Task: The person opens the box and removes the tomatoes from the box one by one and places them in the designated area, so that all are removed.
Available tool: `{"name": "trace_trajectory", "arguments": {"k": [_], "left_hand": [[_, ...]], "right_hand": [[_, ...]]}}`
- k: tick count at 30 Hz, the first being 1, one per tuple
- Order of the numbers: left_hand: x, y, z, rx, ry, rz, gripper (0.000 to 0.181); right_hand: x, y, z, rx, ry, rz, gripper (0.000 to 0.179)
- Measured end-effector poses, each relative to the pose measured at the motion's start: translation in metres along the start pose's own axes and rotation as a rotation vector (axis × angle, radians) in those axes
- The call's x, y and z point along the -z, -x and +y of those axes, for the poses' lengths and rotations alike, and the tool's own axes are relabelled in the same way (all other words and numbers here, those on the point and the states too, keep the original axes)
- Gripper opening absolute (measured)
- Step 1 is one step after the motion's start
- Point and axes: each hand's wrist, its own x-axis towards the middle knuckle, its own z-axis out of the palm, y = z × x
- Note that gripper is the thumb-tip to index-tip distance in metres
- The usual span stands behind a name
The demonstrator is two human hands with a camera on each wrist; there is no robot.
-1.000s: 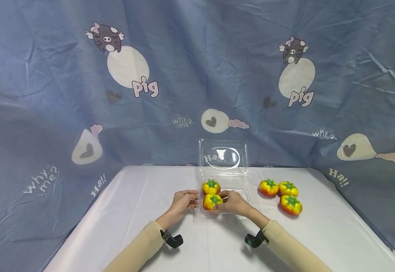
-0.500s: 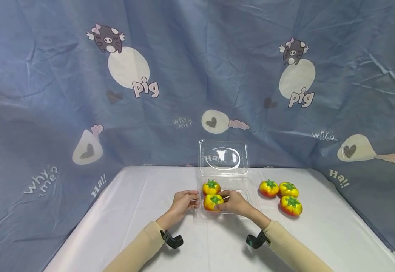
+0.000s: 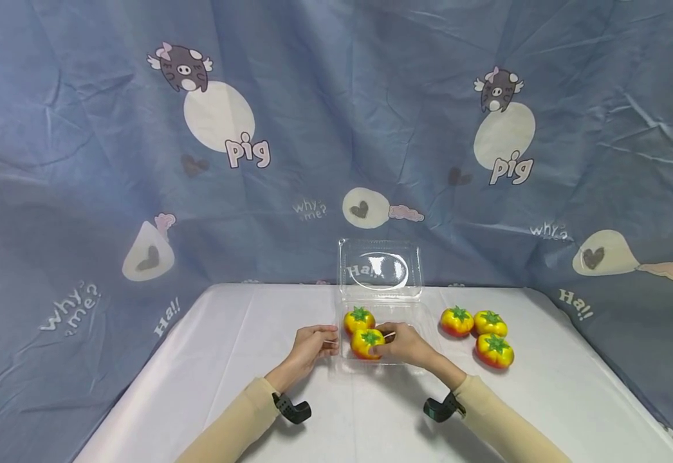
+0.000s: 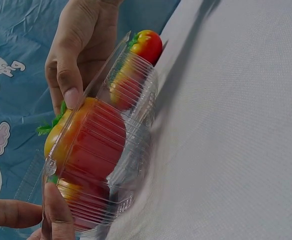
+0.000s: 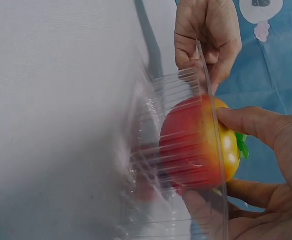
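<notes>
head view shows, nearest, two beige sleeves reaching over the white bench point(image 3: 209, 360). the left hand point(image 3: 307, 345) has its fingers curled on the left rim of the clear clamshell box point(image 3: 423, 334), a pinching grip on the plastic edge; the left wrist view shows a thumb point(image 4: 56, 215) pressed on that rim. the right hand point(image 3: 407, 345) has its grip clamped on the near tomato point(image 3: 367, 343), thumb and fingers wrapped round it inside the tray; the right wrist view shows the fruit point(image 5: 198, 145) against the ribbed wall, red underside down.

just behind it sits a second tomato point(image 3: 359, 319), touching or nearly touching the held one. to the right of the box, three more tomatoes point(image 3: 480, 334) lie bunched together on the bench. the hinged lid point(image 3: 379, 270) stands upright at the back, with the printed blue curtain point(image 3: 82, 161) beyond.

likely risks: the tray is thin and light, so a push from the right hand could slide or tip it if the left hand's pinch slips. pressing the held tomato against its neighbour could roll that one out of place. the standing lid may drop forward onto the fingers. the bunched three look round enough to roll if nudged.
</notes>
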Motion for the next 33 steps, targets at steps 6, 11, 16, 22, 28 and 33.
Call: {"name": "trace_trajectory", "arguments": {"k": [6, 11, 16, 22, 28, 33], "left_hand": [[0.002, 0.002, 0.004, 0.004, 0.016, -0.032, 0.035], [0.001, 0.006, 0.009, 0.005, 0.015, -0.036, 0.035], [-0.001, 0.012, 0.012, -0.009, 0.013, -0.026, 0.035], [0.001, 0.004, 0.005, 0.004, 0.017, -0.031, 0.036], [0.000, 0.001, -0.001, -0.007, 0.016, -0.012, 0.036], [-0.001, 0.001, 0.001, 0.001, 0.012, -0.006, 0.036]], "right_hand": [[0.004, 0.000, 0.001, -0.007, -0.018, 0.006, 0.052], [0.008, 0.000, 0.002, 0.004, -0.009, 0.015, 0.052], [0.011, 0.000, 0.003, 0.015, 0.012, 0.027, 0.053], [0.016, 0.002, 0.002, 0.014, 0.023, 0.046, 0.052], [0.019, 0.004, 0.002, -0.008, 0.026, 0.076, 0.052], [0.022, 0.007, 0.003, -0.041, 0.022, 0.112, 0.054]]}}
